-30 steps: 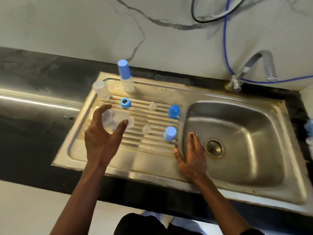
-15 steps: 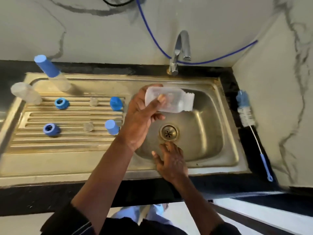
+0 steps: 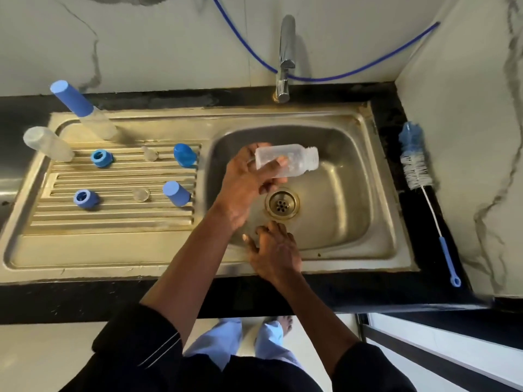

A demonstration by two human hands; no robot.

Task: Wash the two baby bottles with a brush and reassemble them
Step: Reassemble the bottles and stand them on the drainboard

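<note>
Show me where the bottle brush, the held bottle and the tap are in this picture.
bottle brush (image 3: 416, 169): head view, on its white bristles.
held bottle (image 3: 300, 160): head view, on the clear body, near the neck.
tap (image 3: 286, 56): head view, on the chrome spout.

Clear bottle (image 3: 287, 159); blue caps (image 3: 185, 155) and rings (image 3: 101, 159) on the ribbed, yellow-tinged steel sink (image 3: 113, 250) — black desk (image 3: 70, 298), white wall (image 3: 169, 46) veined grey, brush (image 3: 415, 165) bristles blue and white.
</note>
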